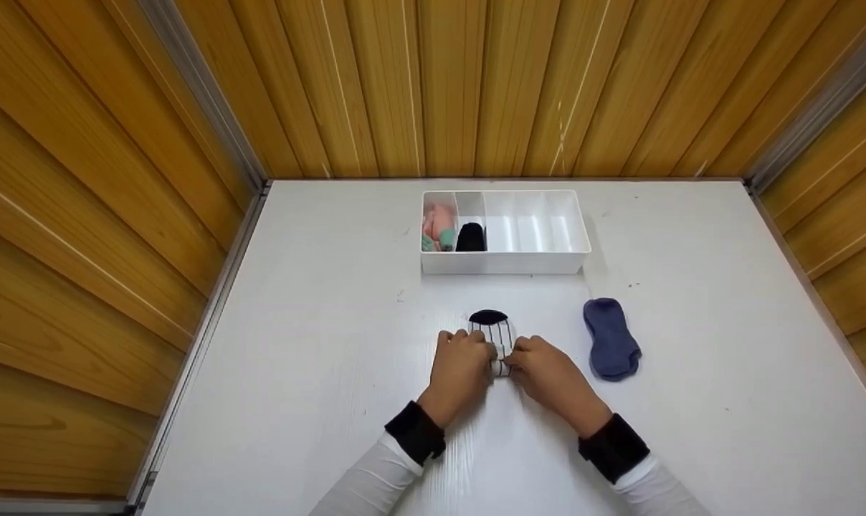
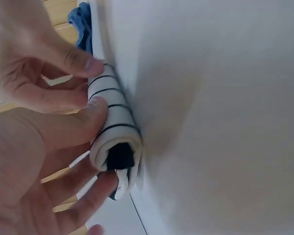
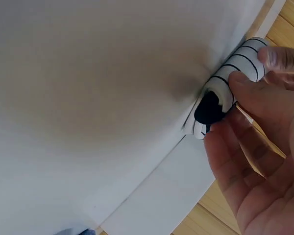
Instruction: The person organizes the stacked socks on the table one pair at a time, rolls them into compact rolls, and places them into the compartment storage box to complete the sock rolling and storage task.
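Observation:
A white sock with black stripes (image 1: 503, 333) lies on the table, its near end rolled up and its black toe patch flat at the far end. My left hand (image 1: 462, 369) pinches the left end of the roll between thumb and fingers. At the right end, my right hand (image 1: 551, 374) pinches the same roll. Both wrist views show the striped roll (image 2: 115, 110) held by thumbs and fingertips, with dark fabric (image 3: 209, 108) inside its open end. To the right of my right hand lies a blue sock (image 1: 611, 340), flat.
Behind the hands stands a white divided box (image 1: 505, 264). Its leftmost compartment holds pink and green socks (image 1: 440, 223); the one beside it holds a black sock (image 1: 470, 237). Wood-plank walls (image 1: 447, 86) border the white table (image 1: 318, 308) at the back and sides.

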Tool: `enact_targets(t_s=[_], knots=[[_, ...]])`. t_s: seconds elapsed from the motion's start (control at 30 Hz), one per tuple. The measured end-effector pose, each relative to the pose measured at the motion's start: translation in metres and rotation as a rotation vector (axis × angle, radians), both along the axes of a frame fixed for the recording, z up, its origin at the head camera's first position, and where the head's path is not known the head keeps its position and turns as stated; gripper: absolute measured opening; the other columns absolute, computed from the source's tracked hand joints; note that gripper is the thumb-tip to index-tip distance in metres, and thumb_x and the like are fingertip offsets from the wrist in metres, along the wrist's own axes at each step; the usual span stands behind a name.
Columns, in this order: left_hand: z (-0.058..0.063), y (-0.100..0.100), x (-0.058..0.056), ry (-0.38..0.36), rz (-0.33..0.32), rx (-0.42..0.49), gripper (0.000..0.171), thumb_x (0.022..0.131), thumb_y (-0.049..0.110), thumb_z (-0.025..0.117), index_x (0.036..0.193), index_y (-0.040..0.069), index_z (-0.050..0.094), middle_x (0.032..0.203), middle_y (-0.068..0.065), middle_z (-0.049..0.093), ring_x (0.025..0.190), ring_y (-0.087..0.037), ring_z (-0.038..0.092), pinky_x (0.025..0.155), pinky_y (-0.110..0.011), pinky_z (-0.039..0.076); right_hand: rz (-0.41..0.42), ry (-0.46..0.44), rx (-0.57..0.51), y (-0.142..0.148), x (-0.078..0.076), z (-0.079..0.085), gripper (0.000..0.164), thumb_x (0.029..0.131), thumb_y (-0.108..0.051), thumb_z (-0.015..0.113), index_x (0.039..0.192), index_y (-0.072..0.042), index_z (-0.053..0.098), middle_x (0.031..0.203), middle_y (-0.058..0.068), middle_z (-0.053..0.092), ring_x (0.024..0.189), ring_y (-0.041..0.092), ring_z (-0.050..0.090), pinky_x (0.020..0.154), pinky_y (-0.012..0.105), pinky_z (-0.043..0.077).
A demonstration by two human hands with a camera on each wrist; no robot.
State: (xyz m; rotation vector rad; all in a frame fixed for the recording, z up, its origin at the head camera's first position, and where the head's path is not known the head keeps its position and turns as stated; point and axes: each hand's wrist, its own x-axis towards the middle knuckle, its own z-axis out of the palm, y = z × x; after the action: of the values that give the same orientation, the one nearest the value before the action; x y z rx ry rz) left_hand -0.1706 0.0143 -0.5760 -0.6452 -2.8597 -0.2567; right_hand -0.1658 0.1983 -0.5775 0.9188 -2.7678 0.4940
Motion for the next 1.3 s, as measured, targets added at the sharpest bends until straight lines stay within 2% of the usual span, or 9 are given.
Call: enact_targets(t_s=[0.13, 0.4, 0.57, 0.73, 0.87, 1.03, 1.13, 1.3], knots=[[-0.004, 0.001, 0.006, 0.084, 0.004, -0.022, 0.012, 0.077, 0.024, 0.08, 0.086, 0.03, 0.08, 0.087, 0.009, 0.072, 0.079, -0.018, 0.064, 0.072, -0.038, 0.046, 0.018, 0.035, 0.051, 0.0, -0.001, 0.0, 0.019, 0.077, -0.002, 0.082, 0.091, -0.013, 0.077, 0.089, 0.001, 0.062, 0.079, 0.02, 0.056, 0.064, 0.032, 0.049], [-0.009, -0.001, 0.007, 0.09, -0.004, -0.007, 0.007, 0.079, 0.018, 0.079, 0.081, 0.025, 0.08, 0.082, 0.007, 0.073, 0.072, -0.019, 0.063, 0.061, -0.035, 0.048, 0.037, 0.045, 0.102, 0.0, -0.001, -0.004, 0.028, 0.075, -0.006, 0.085, 0.1, -0.01, 0.073, 0.096, 0.002, 0.062, 0.083, 0.021, 0.054, 0.068, 0.034, 0.05], [-0.011, -0.003, 0.008, 0.108, -0.004, -0.031, 0.009, 0.08, 0.016, 0.079, 0.085, 0.024, 0.08, 0.082, 0.006, 0.072, 0.072, -0.018, 0.063, 0.06, -0.033, 0.05, 0.075, 0.059, 0.098, -0.001, -0.003, -0.005, 0.023, 0.078, 0.0, 0.077, 0.099, -0.01, 0.074, 0.092, 0.004, 0.06, 0.08, 0.022, 0.055, 0.066, 0.034, 0.049], [-0.012, -0.003, 0.007, 0.151, -0.018, -0.06, 0.012, 0.078, 0.013, 0.079, 0.087, 0.023, 0.079, 0.081, 0.006, 0.071, 0.07, -0.018, 0.062, 0.061, -0.031, 0.051, 0.082, 0.054, 0.123, -0.001, -0.007, -0.005, 0.026, 0.079, 0.003, 0.07, 0.101, -0.01, 0.075, 0.09, 0.007, 0.058, 0.079, 0.024, 0.055, 0.065, 0.035, 0.047], [-0.012, -0.002, 0.004, 0.069, -0.02, 0.029, 0.011, 0.08, 0.01, 0.079, 0.087, 0.018, 0.079, 0.081, 0.002, 0.072, 0.071, -0.019, 0.064, 0.062, -0.03, 0.054, 0.08, 0.035, 0.141, 0.0, -0.009, -0.005, 0.026, 0.082, 0.0, 0.07, 0.105, -0.009, 0.075, 0.091, 0.007, 0.057, 0.081, 0.025, 0.054, 0.067, 0.036, 0.047], [-0.009, -0.002, 0.002, -0.071, -0.012, 0.166, 0.015, 0.079, 0.0, 0.075, 0.084, 0.014, 0.075, 0.08, 0.001, 0.073, 0.073, -0.019, 0.069, 0.062, -0.031, 0.055, 0.08, -0.036, 0.082, 0.003, -0.011, -0.005, 0.03, 0.084, -0.007, 0.075, 0.113, -0.011, 0.069, 0.101, 0.004, 0.059, 0.093, 0.023, 0.056, 0.078, 0.037, 0.05], [-0.007, -0.002, 0.001, -0.105, -0.023, 0.17, 0.014, 0.081, 0.0, 0.074, 0.085, 0.013, 0.075, 0.083, 0.001, 0.071, 0.073, -0.017, 0.069, 0.062, -0.029, 0.054, 0.069, -0.118, 0.039, 0.006, -0.01, -0.005, 0.033, 0.085, -0.011, 0.079, 0.114, -0.013, 0.064, 0.104, 0.0, 0.064, 0.096, 0.019, 0.061, 0.081, 0.036, 0.053], [-0.005, -0.003, 0.002, -0.115, -0.016, 0.123, 0.007, 0.087, 0.005, 0.074, 0.091, 0.011, 0.075, 0.091, -0.001, 0.065, 0.067, -0.018, 0.069, 0.056, -0.028, 0.054, 0.038, -0.2, -0.001, 0.004, -0.013, -0.002, 0.023, 0.087, -0.013, 0.078, 0.104, -0.013, 0.063, 0.098, 0.002, 0.069, 0.091, 0.02, 0.066, 0.079, 0.039, 0.055]])
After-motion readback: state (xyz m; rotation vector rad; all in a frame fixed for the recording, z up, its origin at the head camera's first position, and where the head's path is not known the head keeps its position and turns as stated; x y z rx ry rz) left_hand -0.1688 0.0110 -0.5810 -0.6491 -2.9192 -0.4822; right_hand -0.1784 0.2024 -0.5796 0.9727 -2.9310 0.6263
